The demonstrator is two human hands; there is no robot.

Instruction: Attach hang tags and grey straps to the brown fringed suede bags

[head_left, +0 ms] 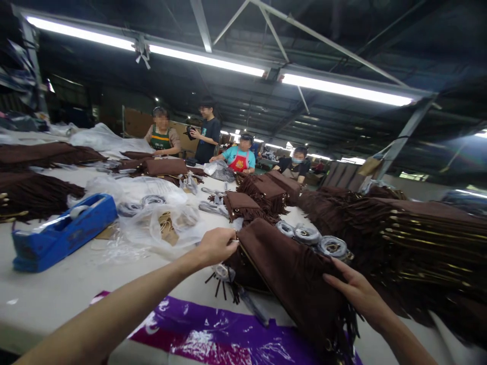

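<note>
A brown suede bag with fringe [289, 274] lies tilted on the white table [41, 294] in front of me. My left hand [216, 246] is closed round its upper left corner, by the zip end. My right hand [355, 291] rests on the bag's right side, fingers stretched flat over the suede. Under the bag's near end lies a purple plastic sheet [213, 334]. Small wrapped rolls [331, 247] sit just beyond the bag.
A tall stack of brown fringed bags [418, 228] fills the right. A blue tape dispenser [61, 233] and clear plastic bags [160, 223] lie to the left. More brown bags [262, 195] cover the table's middle. Several people work at the far end [239, 154].
</note>
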